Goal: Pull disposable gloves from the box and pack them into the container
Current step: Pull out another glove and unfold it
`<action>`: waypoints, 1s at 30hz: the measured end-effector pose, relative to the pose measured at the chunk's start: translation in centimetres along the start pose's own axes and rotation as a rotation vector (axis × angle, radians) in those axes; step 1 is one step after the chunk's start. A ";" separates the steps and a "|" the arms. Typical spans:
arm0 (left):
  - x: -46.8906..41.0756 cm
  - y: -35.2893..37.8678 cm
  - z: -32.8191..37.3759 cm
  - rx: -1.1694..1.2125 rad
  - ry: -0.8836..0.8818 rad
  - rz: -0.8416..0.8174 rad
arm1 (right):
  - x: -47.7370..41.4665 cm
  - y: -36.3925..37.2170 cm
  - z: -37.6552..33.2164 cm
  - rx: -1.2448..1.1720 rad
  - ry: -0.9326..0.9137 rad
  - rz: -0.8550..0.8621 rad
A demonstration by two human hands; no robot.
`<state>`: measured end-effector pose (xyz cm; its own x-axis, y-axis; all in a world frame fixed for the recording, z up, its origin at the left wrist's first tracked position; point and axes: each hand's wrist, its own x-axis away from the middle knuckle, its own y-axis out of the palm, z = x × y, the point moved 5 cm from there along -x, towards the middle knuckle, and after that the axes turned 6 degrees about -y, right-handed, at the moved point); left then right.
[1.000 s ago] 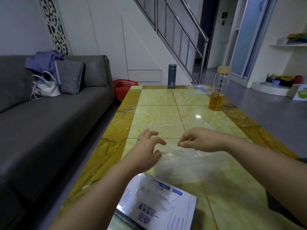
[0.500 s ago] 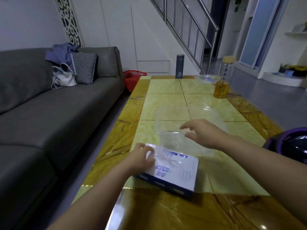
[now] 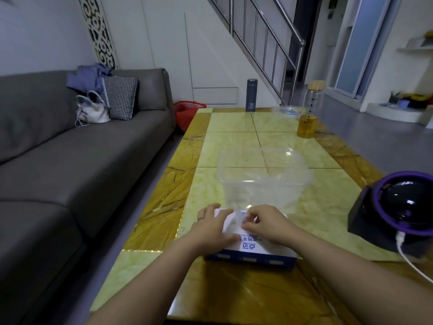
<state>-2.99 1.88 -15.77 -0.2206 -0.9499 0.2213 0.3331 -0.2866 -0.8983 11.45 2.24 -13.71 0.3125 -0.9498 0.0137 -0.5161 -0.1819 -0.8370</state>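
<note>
1. Lower centre of the frame, I see my left hand (image 3: 212, 227) with its fingers laid flat on the glove box (image 3: 255, 254), pressing it to the desk (image 3: 234, 123).
2. My right hand (image 3: 264, 222) pinches a clear glove (image 3: 236, 218) at the box's opening.
3. The container (image 3: 262, 184) stands mid-frame, just beyond the box.

Left arm: your bare forearm comes in from 7 o'clock and reaches towards 1 o'clock.
Left hand (image 3: 212, 227): palm down, fingers laid flat.
Right arm: yours enters from 4 o'clock.
Right hand (image 3: 266, 225): just at 3 o'clock of your left, fingers curled, pinching a glove (image 3: 237, 218).
</note>
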 end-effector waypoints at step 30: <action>-2.1 1.2 0.8 0.050 0.056 -0.024 | -0.5 -0.9 1.0 -0.481 -0.041 0.210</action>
<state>-1.41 3.41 -17.01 -0.2799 -0.9345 0.2198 0.3723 -0.3167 -0.8724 12.60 3.14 -13.52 0.1891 -0.9694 -0.1568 -0.8756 -0.0941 -0.4738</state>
